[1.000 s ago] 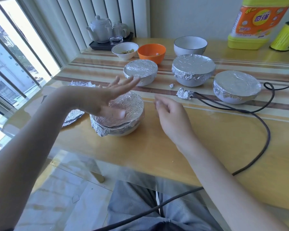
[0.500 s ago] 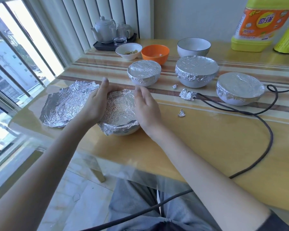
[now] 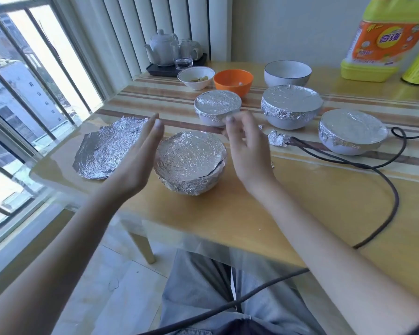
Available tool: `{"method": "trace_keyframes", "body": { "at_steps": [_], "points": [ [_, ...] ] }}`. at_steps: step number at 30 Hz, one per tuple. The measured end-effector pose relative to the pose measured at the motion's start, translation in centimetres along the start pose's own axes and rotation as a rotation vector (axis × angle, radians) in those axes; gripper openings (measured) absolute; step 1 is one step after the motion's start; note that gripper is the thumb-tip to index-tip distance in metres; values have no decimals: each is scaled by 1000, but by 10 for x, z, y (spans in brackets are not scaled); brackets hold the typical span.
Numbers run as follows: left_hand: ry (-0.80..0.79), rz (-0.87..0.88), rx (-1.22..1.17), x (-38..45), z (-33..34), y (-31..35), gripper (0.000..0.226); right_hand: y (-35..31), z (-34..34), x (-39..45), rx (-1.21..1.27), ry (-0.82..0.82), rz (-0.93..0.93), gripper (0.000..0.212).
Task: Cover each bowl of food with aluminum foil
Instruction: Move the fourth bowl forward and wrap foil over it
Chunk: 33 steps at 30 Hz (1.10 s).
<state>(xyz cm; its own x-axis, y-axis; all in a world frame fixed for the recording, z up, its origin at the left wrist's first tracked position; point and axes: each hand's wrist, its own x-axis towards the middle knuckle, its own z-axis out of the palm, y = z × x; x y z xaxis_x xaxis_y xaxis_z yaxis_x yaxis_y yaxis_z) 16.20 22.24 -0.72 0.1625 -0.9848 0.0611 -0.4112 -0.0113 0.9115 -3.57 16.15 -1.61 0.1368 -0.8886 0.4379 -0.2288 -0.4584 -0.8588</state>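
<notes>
Hands lifted off foil-covered bowl [image 3: 190,163], left hand [image 3: 140,153] flat, right hand [image 3: 248,151] loose, both empty

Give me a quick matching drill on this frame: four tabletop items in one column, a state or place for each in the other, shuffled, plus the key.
Column 1
1. orange bowl
2. nearest bowl
3. loose foil sheet
4. teapot

Column 2
A. lies flat on the table beyond the left hand
B. wrapped in foil, between both hands
C. stands on the dark tray by the blinds
D. uncovered, in the back row

Pairs: 1-D, 2-B, 3-A, 4-C
</notes>
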Motion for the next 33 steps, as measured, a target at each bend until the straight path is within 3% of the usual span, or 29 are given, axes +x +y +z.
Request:
{"method": "trace_keyframes", "body": {
  "at_steps": [2, 6, 9, 13, 20, 33],
  "points": [
    [-174, 111, 149, 1, -13, 11, 87, -7, -7, -41, -24, 138, -84, 18],
    [-667, 142, 648, 25, -24, 39, 122, -13, -2, -95, -150, -115, -203, 32],
    [-817, 117, 827, 40, -12, 53, 134, -11, 1, -87, -265, -159, -351, 40],
    [-851, 148, 858, 45, -9, 51, 126, -7, 2, -64, -390, -203, -580, 31],
    [-825, 76, 936, 43, -3, 55, 144, 7, -8, -41, -449, -227, -951, 14],
    [-846, 49, 926, 40, -6, 57, 138, 17, -6, -43, -425, -170, -1217, 11]
  ]
}}
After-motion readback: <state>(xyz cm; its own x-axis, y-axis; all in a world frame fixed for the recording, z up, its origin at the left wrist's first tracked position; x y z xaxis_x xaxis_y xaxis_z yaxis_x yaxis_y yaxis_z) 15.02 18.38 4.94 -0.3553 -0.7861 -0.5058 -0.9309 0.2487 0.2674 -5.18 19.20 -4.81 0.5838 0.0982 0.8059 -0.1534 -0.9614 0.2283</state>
